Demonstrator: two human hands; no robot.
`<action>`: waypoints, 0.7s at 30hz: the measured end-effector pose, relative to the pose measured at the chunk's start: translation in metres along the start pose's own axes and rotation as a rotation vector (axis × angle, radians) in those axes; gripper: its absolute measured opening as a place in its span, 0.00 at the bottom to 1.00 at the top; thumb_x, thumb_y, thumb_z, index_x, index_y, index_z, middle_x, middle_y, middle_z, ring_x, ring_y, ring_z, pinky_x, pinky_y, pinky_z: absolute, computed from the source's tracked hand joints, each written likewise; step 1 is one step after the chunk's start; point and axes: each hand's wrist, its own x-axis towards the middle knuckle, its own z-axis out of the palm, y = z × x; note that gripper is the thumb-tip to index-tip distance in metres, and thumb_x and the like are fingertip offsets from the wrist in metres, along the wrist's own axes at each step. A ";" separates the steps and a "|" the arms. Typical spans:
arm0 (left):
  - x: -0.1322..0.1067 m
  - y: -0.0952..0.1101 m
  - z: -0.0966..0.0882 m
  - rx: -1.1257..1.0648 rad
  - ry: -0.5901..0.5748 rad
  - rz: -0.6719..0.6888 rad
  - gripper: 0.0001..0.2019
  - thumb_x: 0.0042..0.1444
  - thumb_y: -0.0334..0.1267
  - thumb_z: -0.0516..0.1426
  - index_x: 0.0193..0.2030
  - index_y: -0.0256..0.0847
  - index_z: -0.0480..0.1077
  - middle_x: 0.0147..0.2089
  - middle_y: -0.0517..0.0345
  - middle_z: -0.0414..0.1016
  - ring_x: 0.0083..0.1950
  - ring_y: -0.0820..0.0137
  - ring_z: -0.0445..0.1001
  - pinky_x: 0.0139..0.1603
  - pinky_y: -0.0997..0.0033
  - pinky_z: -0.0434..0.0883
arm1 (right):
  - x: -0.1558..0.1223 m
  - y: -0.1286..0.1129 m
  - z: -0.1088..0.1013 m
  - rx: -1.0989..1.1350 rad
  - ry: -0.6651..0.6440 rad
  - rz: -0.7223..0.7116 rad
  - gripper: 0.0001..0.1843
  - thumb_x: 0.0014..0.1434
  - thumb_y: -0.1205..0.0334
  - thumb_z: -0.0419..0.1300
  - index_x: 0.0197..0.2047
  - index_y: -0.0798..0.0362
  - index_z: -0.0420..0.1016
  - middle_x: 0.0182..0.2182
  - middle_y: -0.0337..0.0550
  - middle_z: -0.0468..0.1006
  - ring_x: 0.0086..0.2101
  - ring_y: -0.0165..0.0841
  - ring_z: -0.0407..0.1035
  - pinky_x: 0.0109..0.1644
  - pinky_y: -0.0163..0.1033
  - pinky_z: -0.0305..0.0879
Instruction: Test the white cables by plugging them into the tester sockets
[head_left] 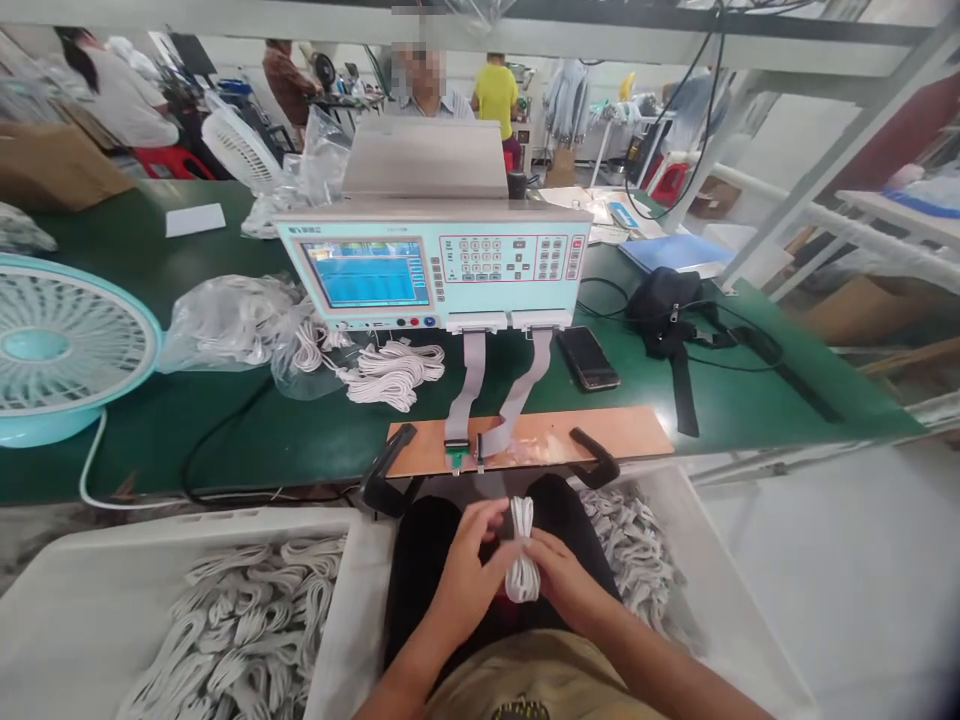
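A coiled white cable is held upright over my lap, below the table edge. My left hand pinches its upper part from the left. My right hand wraps around its lower loops from the right. Just above, a brown board with two black handles carries a green connector joined by grey ribbon cables to a pale blue tester with a lit screen.
White bins of coiled cables sit at my left and right. On the green table lie a cable bundle, bagged cables, a phone, a black pouch and a fan. People work behind.
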 end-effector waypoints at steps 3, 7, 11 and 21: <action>-0.018 -0.004 -0.011 0.177 -0.168 0.073 0.21 0.42 0.35 0.63 0.46 0.49 0.72 0.48 0.52 0.64 0.48 0.61 0.65 0.44 0.66 0.67 | 0.002 -0.002 -0.006 0.034 0.005 0.020 0.16 0.50 0.52 0.62 0.36 0.56 0.73 0.29 0.41 0.73 0.29 0.31 0.66 0.32 0.33 0.61; -0.024 -0.004 -0.011 0.122 -0.205 0.057 0.07 0.51 0.35 0.56 0.36 0.45 0.75 0.40 0.53 0.66 0.40 0.66 0.67 0.37 0.71 0.66 | 0.007 0.000 -0.007 -0.053 -0.032 0.052 0.16 0.51 0.51 0.60 0.34 0.56 0.72 0.26 0.38 0.70 0.26 0.29 0.64 0.30 0.32 0.60; -0.016 -0.001 -0.011 -0.043 -0.097 0.031 0.08 0.55 0.38 0.53 0.32 0.40 0.72 0.35 0.54 0.67 0.37 0.67 0.66 0.38 0.72 0.64 | 0.009 -0.004 -0.007 -0.535 0.049 -0.224 0.21 0.54 0.51 0.57 0.46 0.56 0.68 0.38 0.46 0.71 0.38 0.37 0.66 0.42 0.42 0.63; -0.005 -0.014 0.002 -0.472 0.257 -0.218 0.12 0.50 0.44 0.57 0.24 0.37 0.64 0.23 0.65 0.60 0.24 0.77 0.57 0.26 0.79 0.57 | -0.004 -0.041 0.016 -1.276 -0.421 -0.775 0.11 0.60 0.61 0.52 0.44 0.52 0.71 0.37 0.46 0.72 0.36 0.32 0.67 0.40 0.35 0.63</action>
